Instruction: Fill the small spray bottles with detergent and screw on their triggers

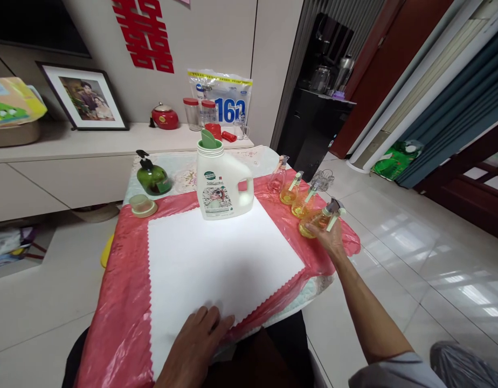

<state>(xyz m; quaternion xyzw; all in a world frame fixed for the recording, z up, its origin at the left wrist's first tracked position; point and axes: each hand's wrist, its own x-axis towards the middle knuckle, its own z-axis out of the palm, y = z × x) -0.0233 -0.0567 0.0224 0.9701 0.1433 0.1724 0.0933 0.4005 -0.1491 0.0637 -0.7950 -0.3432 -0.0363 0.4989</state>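
Mat (220, 264) is lying on plastic sheet (125, 280) over surface (269, 156). Jug (216, 180) is standing at mat's far edge; pump bottle (152, 180) and cap (142, 206) are sitting left of it. Four bottles (301, 208) are lining mat's right side, my right grip (331, 237) wrapping nearest bottle (313, 221). My left grip (200, 339) is resting on mat's near edge. Cabinet (42, 170) is standing behind surface.

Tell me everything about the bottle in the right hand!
The bottle is see-through, like glass or plastic, with yellow liquid, a dark head and a pale green strip. It's head-up over the red sheet, nearest in its row. The right hand grips its body; I can't tell if it's lifted.
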